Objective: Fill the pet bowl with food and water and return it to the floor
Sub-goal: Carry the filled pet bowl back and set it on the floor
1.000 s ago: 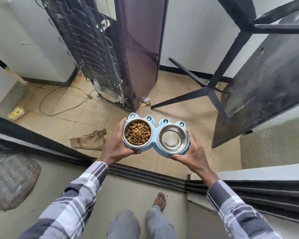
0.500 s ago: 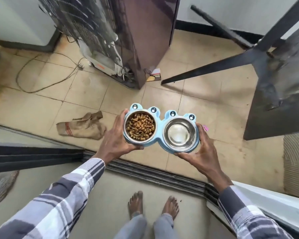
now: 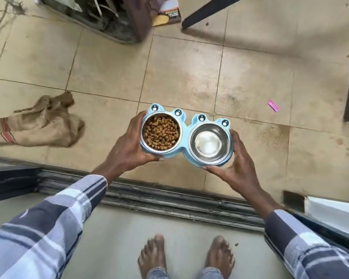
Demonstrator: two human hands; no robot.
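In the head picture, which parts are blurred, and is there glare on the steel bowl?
Head view: the burlap sack and plaid sleeves are smeared by motion blur; the blue twin-bowl pet feeder is fairly sharp; a pale reflection fills the right steel bowl.

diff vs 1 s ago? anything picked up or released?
Nothing picked up or released. The view has tipped down toward the tiled floor and the person has stepped up to the door track, both feet side by side. Unchanged: left hand and right hand grip the ends of the pet bowl, kibble in the left cup.
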